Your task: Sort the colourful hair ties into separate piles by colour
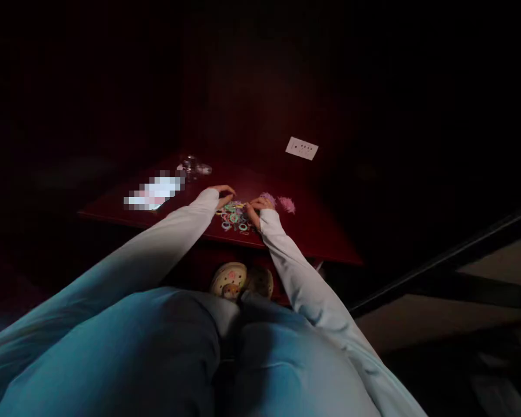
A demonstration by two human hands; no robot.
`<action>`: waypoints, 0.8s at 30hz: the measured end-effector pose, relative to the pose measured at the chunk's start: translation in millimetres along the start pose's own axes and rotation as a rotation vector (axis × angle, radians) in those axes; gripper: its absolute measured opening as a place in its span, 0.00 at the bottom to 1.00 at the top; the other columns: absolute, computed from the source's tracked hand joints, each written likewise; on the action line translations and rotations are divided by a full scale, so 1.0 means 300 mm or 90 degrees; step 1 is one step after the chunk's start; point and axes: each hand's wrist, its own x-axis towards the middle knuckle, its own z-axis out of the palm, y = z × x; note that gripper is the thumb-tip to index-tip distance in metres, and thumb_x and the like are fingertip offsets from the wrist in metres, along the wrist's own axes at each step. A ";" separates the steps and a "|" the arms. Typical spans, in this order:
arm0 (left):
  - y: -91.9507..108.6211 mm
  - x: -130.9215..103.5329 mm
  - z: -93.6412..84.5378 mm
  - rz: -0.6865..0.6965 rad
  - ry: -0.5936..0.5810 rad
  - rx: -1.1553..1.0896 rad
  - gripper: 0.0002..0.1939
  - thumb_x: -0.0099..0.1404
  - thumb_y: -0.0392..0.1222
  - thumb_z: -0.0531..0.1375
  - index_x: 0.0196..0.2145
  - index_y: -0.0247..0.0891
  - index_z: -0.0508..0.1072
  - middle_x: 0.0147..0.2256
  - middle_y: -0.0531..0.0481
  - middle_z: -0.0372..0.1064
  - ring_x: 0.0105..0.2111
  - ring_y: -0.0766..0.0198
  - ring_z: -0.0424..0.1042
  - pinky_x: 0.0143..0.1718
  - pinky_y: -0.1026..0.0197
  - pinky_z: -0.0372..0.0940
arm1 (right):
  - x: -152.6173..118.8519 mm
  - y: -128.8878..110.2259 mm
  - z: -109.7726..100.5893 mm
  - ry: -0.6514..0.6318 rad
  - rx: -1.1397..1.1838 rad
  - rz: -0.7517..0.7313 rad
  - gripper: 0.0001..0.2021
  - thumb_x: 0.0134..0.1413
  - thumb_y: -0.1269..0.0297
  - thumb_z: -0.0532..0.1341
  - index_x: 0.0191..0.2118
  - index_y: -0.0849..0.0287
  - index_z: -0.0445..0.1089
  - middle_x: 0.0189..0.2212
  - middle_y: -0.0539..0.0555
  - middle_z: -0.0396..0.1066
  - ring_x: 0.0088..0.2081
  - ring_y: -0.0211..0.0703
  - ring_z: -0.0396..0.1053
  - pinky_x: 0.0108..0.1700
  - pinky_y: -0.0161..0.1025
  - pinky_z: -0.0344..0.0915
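The bands (232, 219) lay in a loose, mixed heap near the front edge of the table (321, 231), between the left hand (223, 191) and the right hand (260, 204). Fingers on both hands were bent; whether they gripped anything, I could not tell. A purple puff (267, 197) and pink puff (286, 204) sat beside the heap, whose bands seemed largely left to handle

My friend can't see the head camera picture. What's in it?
A person's left hand and right hand are at small colorful rings piled on a dark red table. A pink fluffy thing lies right, a blurred bright rectangle left.
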 end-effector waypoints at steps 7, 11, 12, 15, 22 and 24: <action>0.028 -0.031 0.031 0.083 0.105 0.075 0.06 0.58 0.38 0.63 0.26 0.43 0.80 0.45 0.52 0.83 0.49 0.54 0.72 0.58 0.49 0.60 | 0.007 0.007 0.004 0.036 0.000 0.023 0.19 0.73 0.51 0.57 0.39 0.54 0.82 0.43 0.56 0.76 0.49 0.49 0.69 0.57 0.44 0.62; 0.009 -0.034 0.044 0.088 0.089 0.095 0.01 0.55 0.39 0.67 0.26 0.43 0.79 0.43 0.53 0.82 0.47 0.54 0.71 0.55 0.51 0.60 | 0.012 0.013 0.008 0.037 0.010 0.016 0.16 0.73 0.55 0.58 0.38 0.54 0.80 0.41 0.56 0.76 0.48 0.48 0.69 0.57 0.43 0.62; 0.002 -0.029 0.044 0.094 0.077 0.092 0.00 0.54 0.39 0.67 0.27 0.43 0.79 0.42 0.53 0.81 0.46 0.55 0.71 0.54 0.52 0.60 | 0.012 0.014 0.009 0.036 0.011 0.014 0.16 0.72 0.55 0.58 0.38 0.54 0.80 0.41 0.56 0.76 0.48 0.47 0.69 0.57 0.42 0.62; -0.016 -0.007 0.042 0.106 0.033 0.072 0.03 0.52 0.40 0.66 0.27 0.42 0.77 0.38 0.52 0.78 0.40 0.58 0.72 0.50 0.55 0.63 | 0.012 0.017 0.009 0.037 0.023 0.011 0.16 0.72 0.55 0.58 0.37 0.55 0.80 0.40 0.56 0.76 0.47 0.47 0.69 0.55 0.42 0.62; -0.034 0.003 0.043 0.076 0.035 0.045 0.07 0.51 0.44 0.65 0.29 0.40 0.77 0.33 0.53 0.73 0.33 0.62 0.71 0.39 0.61 0.65 | 0.015 0.025 0.014 0.045 0.061 0.007 0.21 0.73 0.50 0.56 0.35 0.54 0.80 0.37 0.55 0.76 0.45 0.46 0.70 0.54 0.42 0.63; -0.038 0.003 0.046 0.076 0.034 0.054 0.06 0.50 0.43 0.65 0.28 0.41 0.77 0.33 0.53 0.75 0.33 0.62 0.72 0.41 0.61 0.66 | 0.015 0.026 0.015 0.042 0.064 0.004 0.21 0.73 0.50 0.56 0.35 0.54 0.81 0.37 0.54 0.76 0.45 0.46 0.70 0.54 0.42 0.63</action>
